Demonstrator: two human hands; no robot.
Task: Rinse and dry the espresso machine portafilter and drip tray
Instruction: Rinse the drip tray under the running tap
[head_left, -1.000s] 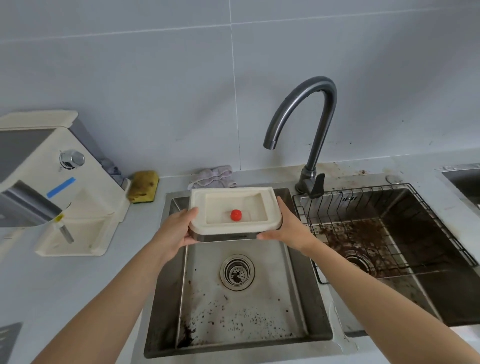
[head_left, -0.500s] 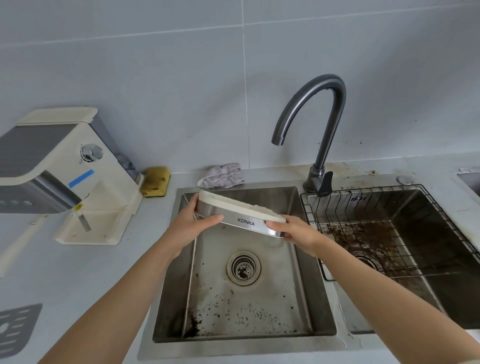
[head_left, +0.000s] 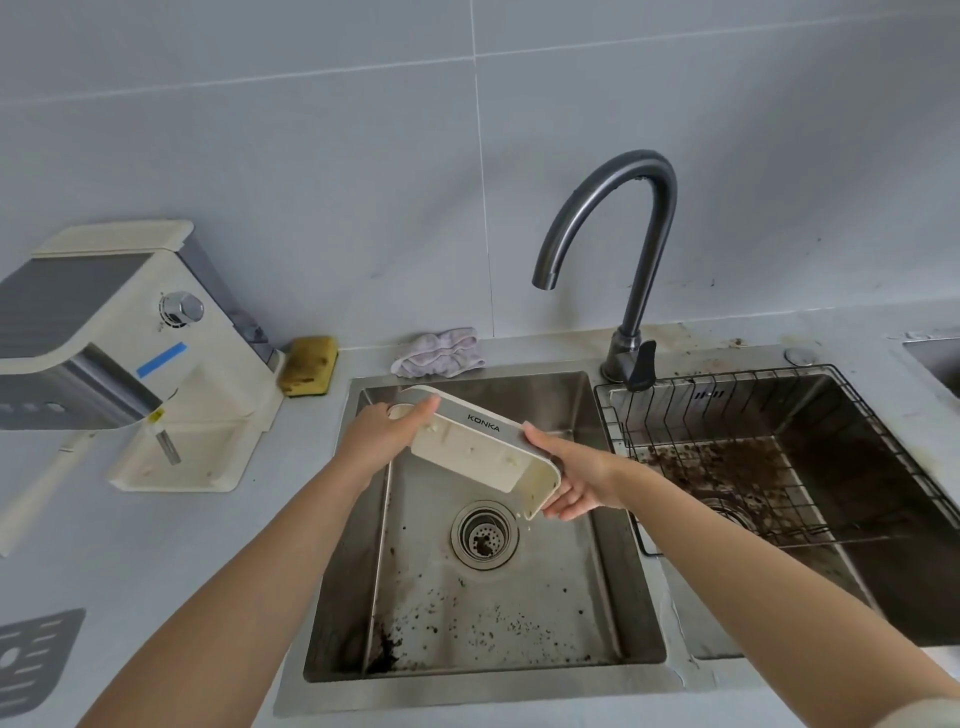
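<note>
Since half a second ago the drip tray (head_left: 480, 453) has tipped much further, its right end now lowest and its underside turned toward the camera; both hands hold it over the left sink basin (head_left: 483, 613), above the drain strainer (head_left: 484, 535). Left hand (head_left: 382, 436) is closed around the raised left end; right hand (head_left: 576, 480) is closed under the low right corner, steering the pour. Likely reason for the tilt: emptying leftover liquid toward the drain before rinsing; drops show at the low corner. Faucet (head_left: 618, 249) is not running; rinse and dry not yet begun. Cloth (head_left: 441, 352) and sponge (head_left: 307, 365) wait on the counter behind; espresso machine (head_left: 119, 343) stands left, with its tray bay bare.
</note>
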